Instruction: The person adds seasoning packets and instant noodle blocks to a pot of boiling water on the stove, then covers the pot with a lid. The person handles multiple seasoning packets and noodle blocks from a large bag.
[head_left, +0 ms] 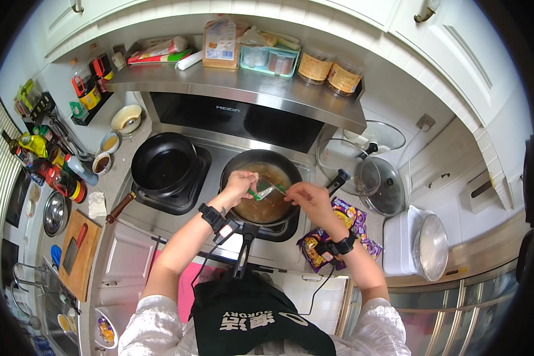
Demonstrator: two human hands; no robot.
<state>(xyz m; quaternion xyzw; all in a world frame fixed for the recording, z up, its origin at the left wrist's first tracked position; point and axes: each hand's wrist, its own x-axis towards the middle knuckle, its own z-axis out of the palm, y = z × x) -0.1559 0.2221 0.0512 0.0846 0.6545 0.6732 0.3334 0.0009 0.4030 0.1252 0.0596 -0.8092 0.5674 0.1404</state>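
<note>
A small green-and-silver sachet is stretched between my two hands above the frying pan. My left hand pinches its left end. The fingertips of my right hand are closed on the other end, by a thin green edge; I cannot tell whether that edge is torn. Brownish liquid with small bits in it lies in the pan, which rests on the right burner. The pan's black handle points towards me.
A black wok stands on the left burner, its wooden handle jutting forward. Purple noodle packets lie right of the stove, near glass lids. A cleaver lies on the cutting board at left.
</note>
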